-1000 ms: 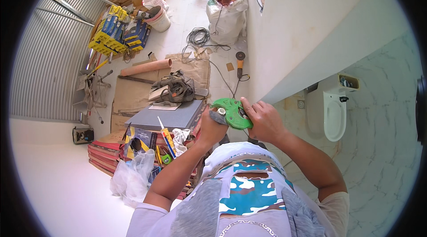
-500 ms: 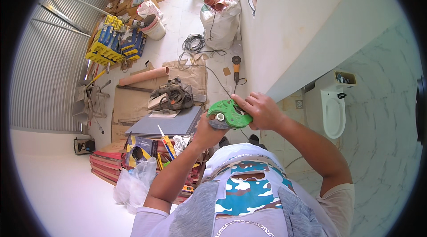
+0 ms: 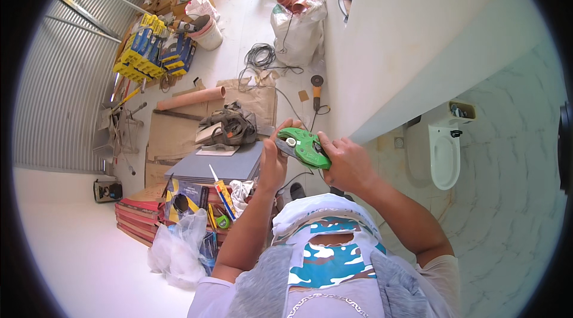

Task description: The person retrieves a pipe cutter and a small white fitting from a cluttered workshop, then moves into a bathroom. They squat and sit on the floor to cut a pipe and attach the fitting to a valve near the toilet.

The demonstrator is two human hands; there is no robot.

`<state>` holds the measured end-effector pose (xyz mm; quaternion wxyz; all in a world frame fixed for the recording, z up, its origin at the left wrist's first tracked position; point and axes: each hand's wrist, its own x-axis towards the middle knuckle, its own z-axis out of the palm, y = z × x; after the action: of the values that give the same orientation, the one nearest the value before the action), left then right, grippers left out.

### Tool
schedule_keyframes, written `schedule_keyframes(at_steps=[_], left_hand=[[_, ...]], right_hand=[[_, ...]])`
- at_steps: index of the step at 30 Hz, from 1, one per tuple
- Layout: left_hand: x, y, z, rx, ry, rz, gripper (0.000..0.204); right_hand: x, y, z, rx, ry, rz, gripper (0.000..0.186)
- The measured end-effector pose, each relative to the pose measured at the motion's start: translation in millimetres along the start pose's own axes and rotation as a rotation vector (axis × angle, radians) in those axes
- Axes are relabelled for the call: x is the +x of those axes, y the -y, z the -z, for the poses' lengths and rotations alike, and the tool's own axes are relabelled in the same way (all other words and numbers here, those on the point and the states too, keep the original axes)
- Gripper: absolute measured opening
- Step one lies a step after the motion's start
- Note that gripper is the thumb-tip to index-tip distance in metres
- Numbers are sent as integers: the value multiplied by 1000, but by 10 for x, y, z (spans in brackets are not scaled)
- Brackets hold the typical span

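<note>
A green pipe cutter (image 3: 312, 149) is held out in front of my chest, tilted down to the right. The round end of a white plastic pipe (image 3: 290, 142) sits in its jaws; the rest of that pipe is hidden below. My right hand (image 3: 349, 166) is closed round the cutter's handles, thumb along the top. At the jaw end is my left hand (image 3: 275, 160), its thumb raised and its fingers curled behind the jaws at the pipe. The cutter partly hides this grip.
To the left, a caulk tube (image 3: 223, 198) and a plastic bag (image 3: 182, 249) rest by stacked red boxes (image 3: 140, 216). Beyond are grey boards (image 3: 218, 166), a tool bag (image 3: 236, 124) and an orange pipe (image 3: 191, 98). An angle grinder (image 3: 316, 92) lies near the wall. A toilet (image 3: 444, 151) stands right.
The cutter has turned, its handle end swinging down toward me. My left thumb has lifted away from the jaws and its fingers now show beyond them. My right hand has moved slightly nearer my body.
</note>
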<state>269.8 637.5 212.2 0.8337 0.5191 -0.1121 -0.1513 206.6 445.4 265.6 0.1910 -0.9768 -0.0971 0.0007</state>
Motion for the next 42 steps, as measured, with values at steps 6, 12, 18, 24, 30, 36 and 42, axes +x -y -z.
schedule_keyframes(at_steps=[6,12,18,24,30,36,42], left_hand=[[36,-8,-1,-175,-206,246,100],[95,11,-88,-55,-412,302,92],[139,-11,-100,-98,-430,232,82],[189,-80,-210,-79,-450,190,77],[243,-135,-288,-69,-458,152,75],[308,-184,-293,-31,-440,98,73],[319,-215,-274,-49,-449,101,70]], right_hand=[[-39,193,-143,-69,38,-64,83],[-54,174,-190,-64,53,-56,85],[-2,130,-165,-216,-96,-17,88],[8,26,-175,-36,-34,-6,84],[66,-52,-123,-7,13,12,81],[95,-7,-45,-130,-198,54,83],[149,-38,-48,69,118,-34,93]])
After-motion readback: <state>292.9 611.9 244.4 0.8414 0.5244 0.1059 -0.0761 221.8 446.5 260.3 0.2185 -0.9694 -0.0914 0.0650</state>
